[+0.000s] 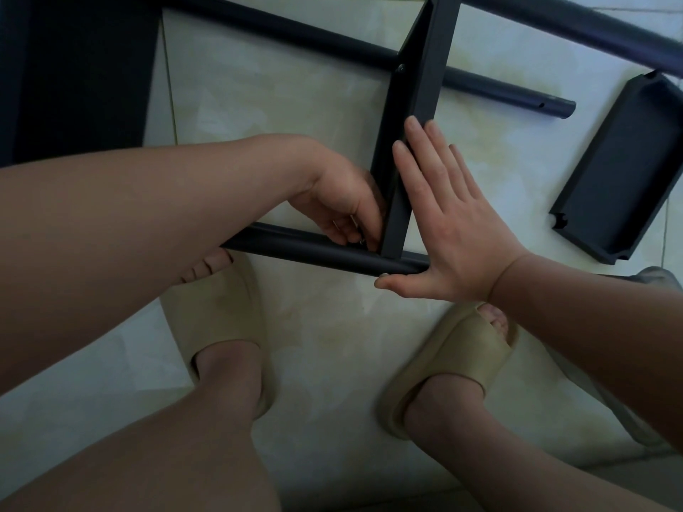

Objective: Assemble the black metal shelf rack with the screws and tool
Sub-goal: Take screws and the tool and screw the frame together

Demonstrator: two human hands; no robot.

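pressing right hand (pixel 454 223) flat, fingers straight, against the shelf panel (pixel 428 68); curling left hand (pixel 343 205) fingers round a small metal tool (pixel 355 223) at the tube (pixel 295 246) joint.

L hand (pixel 343 205) pinches tool (pixel 356 226), R hand (pixel 454 223) (flat)

Open over the bare floor tile (pixel 258 105) left of the upright shelf panel (pixel 417 86), fenced by the near tube (pixel 295 249), the far tube (pixel 480 85) and a dark slab (pixel 74 68) at far left. Crowded in the corner where panel meets near tube: left hand (pixel 343 208) tucked in the inner angle, pinching a thin metal tool (pixel 355 227), right hand (pixel 451 223) flat against the panel's other face. Passable again right of the panel up to the loose tray (pixel 621 171); blocked nearer the body by two slippers (pixel 221 327), with floor between them.
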